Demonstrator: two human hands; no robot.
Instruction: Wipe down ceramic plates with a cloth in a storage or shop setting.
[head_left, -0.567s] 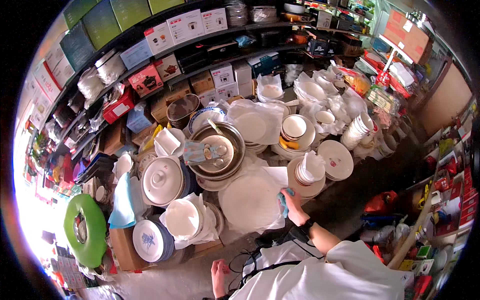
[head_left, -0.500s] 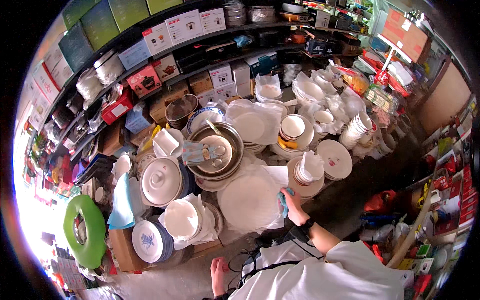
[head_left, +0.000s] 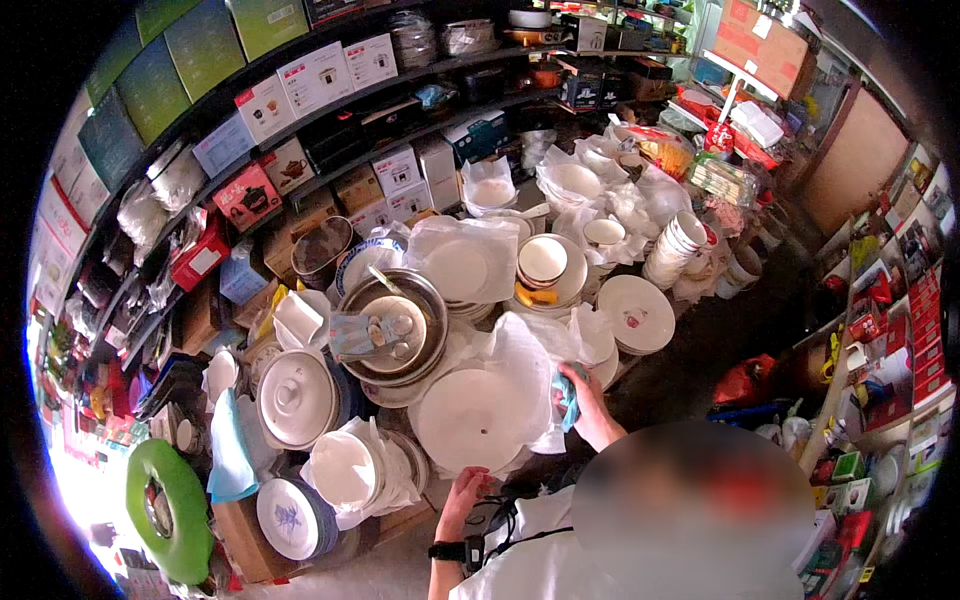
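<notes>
A broad white plate [head_left: 468, 425] with a small dark speck lies in the middle, on thin white wrapping. My left hand [head_left: 462, 503] reaches its near rim, fingers stretched out and holding nothing. To its right, my right hand [head_left: 592, 412] is closed around a teal cloth [head_left: 567, 392]. Next to that hand, a crumpled sheet of white wrapping paper [head_left: 525, 365] stands raised over the plate's right side; whether the fingers grip it too is hidden. Behind the plate sits a steel basin [head_left: 432, 300] holding a smaller bowl and a clear packet.
Left are a lidded white pot [head_left: 297, 392], paper-wrapped bowls [head_left: 345, 468] and blue-patterned plates [head_left: 287, 520]. Stacked plates [head_left: 637, 308] and leaning bowls [head_left: 680, 240] crowd the right. Boxed goods [head_left: 318, 75] fill the shelves behind. A blurred patch covers the lower right.
The wrapping sheet that covered the plate is now pulled up toward the right, baring the plate. My left hand has come up from below to the plate's near rim. The view has shifted.
</notes>
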